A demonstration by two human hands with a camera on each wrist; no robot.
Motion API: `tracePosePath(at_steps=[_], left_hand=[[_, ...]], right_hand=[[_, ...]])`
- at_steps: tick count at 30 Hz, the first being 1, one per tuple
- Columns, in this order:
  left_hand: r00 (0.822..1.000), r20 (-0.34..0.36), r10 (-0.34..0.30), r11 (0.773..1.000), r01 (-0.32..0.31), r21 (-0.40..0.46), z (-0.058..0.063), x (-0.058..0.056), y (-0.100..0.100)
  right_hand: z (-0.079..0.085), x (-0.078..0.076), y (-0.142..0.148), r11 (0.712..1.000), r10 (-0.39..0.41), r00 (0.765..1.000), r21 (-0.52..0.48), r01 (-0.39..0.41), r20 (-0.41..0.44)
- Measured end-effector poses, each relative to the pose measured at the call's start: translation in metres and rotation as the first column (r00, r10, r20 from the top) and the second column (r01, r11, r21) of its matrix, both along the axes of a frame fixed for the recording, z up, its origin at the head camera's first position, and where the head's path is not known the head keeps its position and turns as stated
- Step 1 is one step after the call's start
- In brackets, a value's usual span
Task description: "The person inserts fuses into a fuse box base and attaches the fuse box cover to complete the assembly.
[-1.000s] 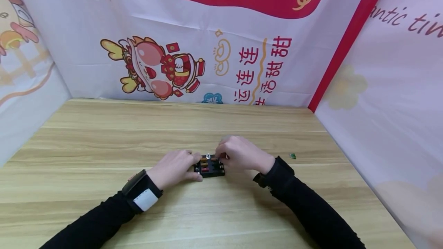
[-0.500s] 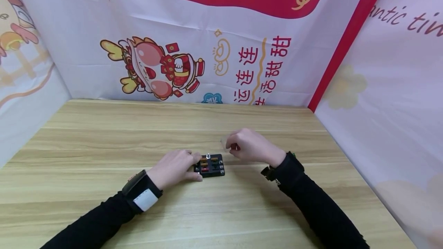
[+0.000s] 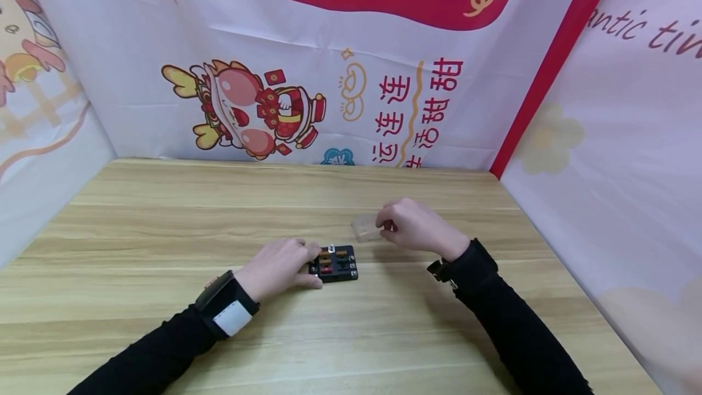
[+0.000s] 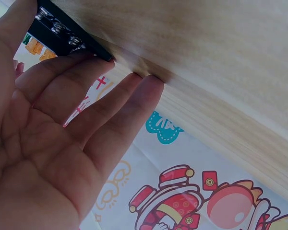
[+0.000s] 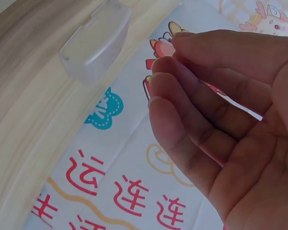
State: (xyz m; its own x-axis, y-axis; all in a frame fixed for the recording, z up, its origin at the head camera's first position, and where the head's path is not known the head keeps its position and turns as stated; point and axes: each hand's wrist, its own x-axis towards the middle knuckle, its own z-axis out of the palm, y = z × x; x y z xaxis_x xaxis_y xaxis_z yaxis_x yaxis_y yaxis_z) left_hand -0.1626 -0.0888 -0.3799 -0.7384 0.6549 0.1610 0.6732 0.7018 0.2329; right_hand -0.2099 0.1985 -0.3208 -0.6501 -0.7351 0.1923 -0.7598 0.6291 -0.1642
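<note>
A small black fuse block (image 3: 344, 272) with orange, red and dark blade fuses lies flat on the wooden table. My left hand (image 3: 278, 265) holds its left end, thumb at the near side and fingers at the far side. In the left wrist view, the block's dark edge with metal screws (image 4: 57, 28) shows between thumb and fingers. Beyond the block to the right, a clear plastic cover (image 3: 364, 228) rests on the table. My right hand (image 3: 414, 225) hovers beside it, fingers loosely bent. The right wrist view shows the cover (image 5: 96, 40) apart from the fingertips, with nothing in the hand.
The wood-grain table (image 3: 219, 346) ends at a printed cloth backdrop (image 3: 307, 23) along the back. Another printed cloth (image 3: 614, 188) bounds the right side.
My right hand has lifted the clear cover off the fuse block, carried it away and right, and let go of it on the table. The left hand has stayed in place.
</note>
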Motion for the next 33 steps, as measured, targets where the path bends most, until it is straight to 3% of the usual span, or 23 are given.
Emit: tracePosePath(at_steps=[7, 13, 17, 22, 28, 33], left_hand=[[1.0, -0.002, 0.0, 1.0, 0.0, -0.002, -0.001, 0.0, 0.0], [1.0, 0.003, 0.0, 1.0, 0.0, -0.002, -0.001, 0.0, 0.0], [1.0, 0.006, -0.002, 1.0, 0.002, 0.004, 0.0, 0.0, 0.0], [1.0, 0.009, -0.003, 1.0, 0.002, 0.011, 0.001, 0.001, 0.0], [1.0, 0.011, 0.005, 1.0, -0.005, 0.003, 0.002, 0.0, 0.0], [1.0, 0.004, 0.002, 1.0, -0.002, -0.002, 0.001, 0.0, 0.0]], right_hand=[[0.002, 0.0, 0.018, 0.999, -0.03, 0.999, -0.011, 0.031, 0.023], [0.001, -0.01, 0.041, 0.999, -0.039, 0.999, -0.014, 0.039, 0.002], [0.005, -0.017, 0.055, 0.996, -0.092, 0.995, -0.001, 0.092, 0.045], [0.009, -0.026, 0.074, 0.983, -0.185, 0.975, 0.041, 0.181, 0.12], [0.012, -0.033, 0.098, 0.969, -0.24, 0.94, 0.114, 0.219, 0.24], [0.011, -0.035, 0.111, 0.954, -0.289, 0.919, 0.163, 0.252, 0.267]])
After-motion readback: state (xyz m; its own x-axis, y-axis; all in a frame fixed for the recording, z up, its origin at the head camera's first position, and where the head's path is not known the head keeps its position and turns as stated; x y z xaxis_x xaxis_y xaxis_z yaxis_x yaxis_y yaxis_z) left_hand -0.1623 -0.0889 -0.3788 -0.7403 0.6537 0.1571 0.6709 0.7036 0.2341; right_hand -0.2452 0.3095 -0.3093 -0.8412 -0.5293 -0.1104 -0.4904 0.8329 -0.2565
